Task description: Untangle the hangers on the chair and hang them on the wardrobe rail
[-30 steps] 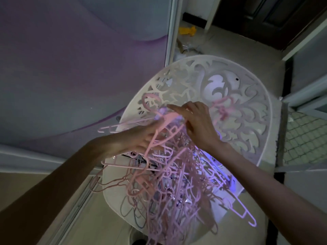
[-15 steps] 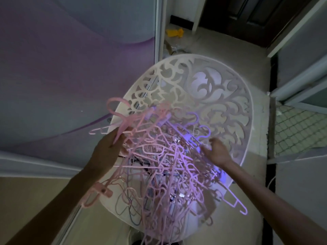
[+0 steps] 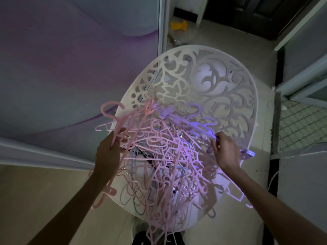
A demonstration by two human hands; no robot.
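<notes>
A tangled heap of pink hangers (image 3: 164,167) fills the seat of a white chair with a cut-out scrollwork back (image 3: 223,82). My left hand (image 3: 108,154) grips pink hangers at the heap's left edge; one pink hook (image 3: 110,107) sticks up above it. My right hand (image 3: 225,152) pinches a purple hanger (image 3: 194,126) that lies across the heap's upper right, lit by a blue-violet glow. Several hangers dangle over the seat's front and sides. No wardrobe rail is in view.
A lilac sliding wardrobe door (image 3: 62,68) stands at the left, close to the chair. A yellow object (image 3: 178,26) lies on the floor behind the chair. A dark door (image 3: 256,13) is at the back, and a mesh screen (image 3: 300,124) at the right.
My hands have moved apart from the heap's top: the left to the left edge with pink hangers, the right to the right side onto a purple hanger. The view has shifted slightly.
</notes>
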